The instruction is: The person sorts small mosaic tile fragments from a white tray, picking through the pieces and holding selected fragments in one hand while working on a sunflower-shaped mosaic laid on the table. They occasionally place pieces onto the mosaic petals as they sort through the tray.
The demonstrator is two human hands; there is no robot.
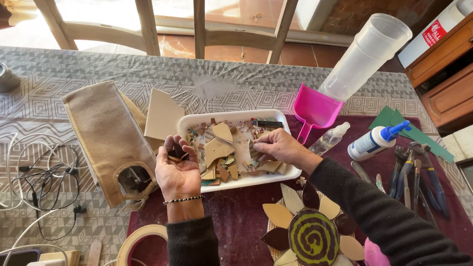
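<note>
- Ceramic shards (pixel 224 151), beige and brown, fill the white tray (pixel 191 123) at the table's middle.
- Left hand (pixel 176 168), palm up and cupped, cradles a few dark pieces (pixel 177 152) at the tray's left edge.
- Right hand (pixel 274 147) digs in the tray's right side, fingers pinched on a shard.
- Risk: sharp edges could cut fingers; tipping the open palm would spill the pieces.

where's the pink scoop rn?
Head view, right of centre: the pink scoop lies on the table beside the white tray's right end, under the clear plastic tube, above the right hand.
</note>
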